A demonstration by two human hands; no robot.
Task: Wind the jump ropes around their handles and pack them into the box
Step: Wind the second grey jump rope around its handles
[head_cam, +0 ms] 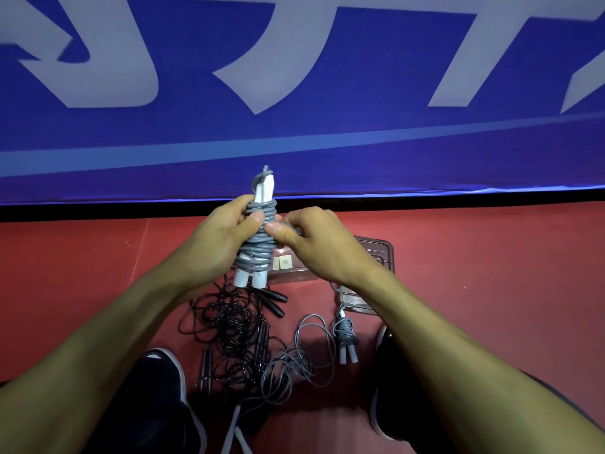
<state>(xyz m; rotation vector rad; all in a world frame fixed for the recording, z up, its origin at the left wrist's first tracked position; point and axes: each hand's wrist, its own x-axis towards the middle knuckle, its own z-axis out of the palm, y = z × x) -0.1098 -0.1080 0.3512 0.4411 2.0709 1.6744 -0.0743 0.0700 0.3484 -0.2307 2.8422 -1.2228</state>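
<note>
The person holds a grey rope [260, 237] up in front of them, its cord coiled tightly round two white handles [250, 279] held side by side and upright. The left hand [217, 242] is closed round the left side of the bundle, thumb pressed across the coils. The right hand [314, 242] pinches the cord at the right side of the bundle between thumb and fingers, the other fingers curled in.

On the red floor [491, 273] just beyond the hands lies a clear box [384, 253], partly hidden by the right wrist. Near the person's feet, a tangle of black ropes [229, 326] sprawls loose on the left, with black handles poking out of it. Right of that, loose grey cord [294, 362] lies in loops, and just beside it sits a second grey rope, the wound one [345, 335], under the right forearm. Dark shoes [157, 398] show at both sides. A blue banner [327, 132] with large pale lettering runs across the far side.
</note>
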